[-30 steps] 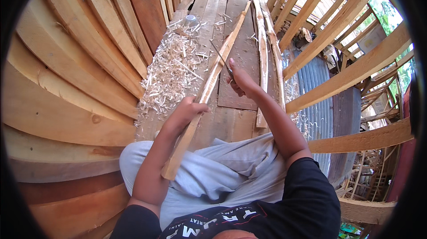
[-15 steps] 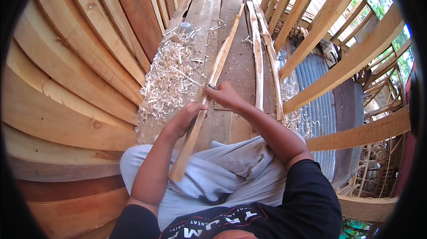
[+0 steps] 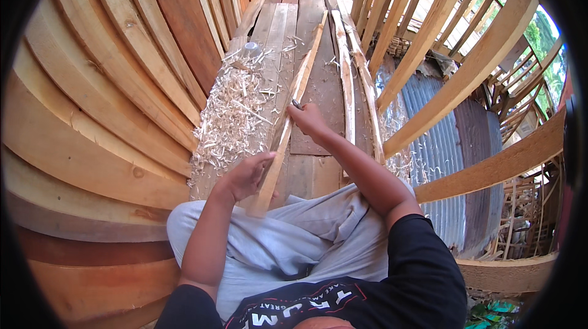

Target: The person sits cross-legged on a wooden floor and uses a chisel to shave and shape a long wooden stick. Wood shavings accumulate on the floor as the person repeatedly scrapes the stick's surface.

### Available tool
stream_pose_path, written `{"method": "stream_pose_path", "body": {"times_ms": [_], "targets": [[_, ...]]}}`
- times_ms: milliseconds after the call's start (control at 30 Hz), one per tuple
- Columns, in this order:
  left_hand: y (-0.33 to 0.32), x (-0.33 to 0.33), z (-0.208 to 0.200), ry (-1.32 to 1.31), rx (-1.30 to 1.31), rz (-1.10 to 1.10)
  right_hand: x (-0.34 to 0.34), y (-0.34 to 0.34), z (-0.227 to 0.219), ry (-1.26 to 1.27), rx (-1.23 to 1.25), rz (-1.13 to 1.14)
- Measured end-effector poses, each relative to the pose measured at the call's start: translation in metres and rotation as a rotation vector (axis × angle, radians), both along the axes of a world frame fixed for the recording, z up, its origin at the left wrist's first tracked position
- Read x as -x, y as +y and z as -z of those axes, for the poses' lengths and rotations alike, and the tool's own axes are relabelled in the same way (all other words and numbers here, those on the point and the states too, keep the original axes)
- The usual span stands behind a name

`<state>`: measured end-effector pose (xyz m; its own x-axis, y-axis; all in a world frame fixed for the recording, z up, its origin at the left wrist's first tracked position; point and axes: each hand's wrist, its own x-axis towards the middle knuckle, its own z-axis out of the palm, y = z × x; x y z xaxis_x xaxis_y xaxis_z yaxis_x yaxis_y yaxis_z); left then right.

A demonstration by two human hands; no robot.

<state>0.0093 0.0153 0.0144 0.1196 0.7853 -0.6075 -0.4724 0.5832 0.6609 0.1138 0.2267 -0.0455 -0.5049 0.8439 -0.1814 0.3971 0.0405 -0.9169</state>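
Note:
A long, pale wooden strip [image 3: 301, 79] slants from the far floor toward my lap, its near end smeared by motion. My right hand [image 3: 309, 121] is closed on its upper stretch, together with a small dark-ended tool [image 3: 297, 105]. Most of that tool is hidden by the fist, so its kind is unclear. Lower on the strip, my left hand [image 3: 244, 177] wraps loosely around it. Its thumb points along the left side, and fingertips show past the right edge.
Curled wood shavings [image 3: 229, 108] lie heaped on the plank floor at left, a clear cup-like container [image 3: 251, 49] behind them. Two pale strips [image 3: 345, 71] lie at right, beside wooden railing slats [image 3: 422, 41]. Leaning boards [image 3: 104, 114] line the left. Corrugated metal [image 3: 435, 151] shows beyond the railing.
The strip's near end has moved away from my lap, up and to the right. My left hand has shifted slightly toward me, its fingers looser around the strip. My right hand keeps its grip.

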Motion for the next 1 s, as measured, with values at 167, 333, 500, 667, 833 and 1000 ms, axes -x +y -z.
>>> {"method": "stream_pose_path", "body": {"times_ms": [167,333,500,667,833,1000], "targets": [[-0.009,-0.023,0.003,0.224,-0.069,-0.055,-0.009,0.002,-0.012,-0.021,0.114,-0.136],[0.001,-0.012,0.022,0.235,-0.131,-0.059,-0.03,0.014,-0.011,0.069,0.293,-0.261],[0.016,0.02,0.046,0.032,-0.069,-0.118,-0.048,0.022,-0.024,0.281,0.362,-0.441],[0.017,0.022,0.036,-0.143,-0.054,-0.125,-0.057,0.016,-0.041,0.516,0.598,-0.532],[0.001,0.001,0.004,-0.024,-0.007,0.004,-0.074,0.023,-0.046,0.658,0.637,-0.672],[-0.009,0.012,0.024,-0.081,0.055,0.031,-0.081,0.016,-0.067,0.722,0.802,-0.609]]}}
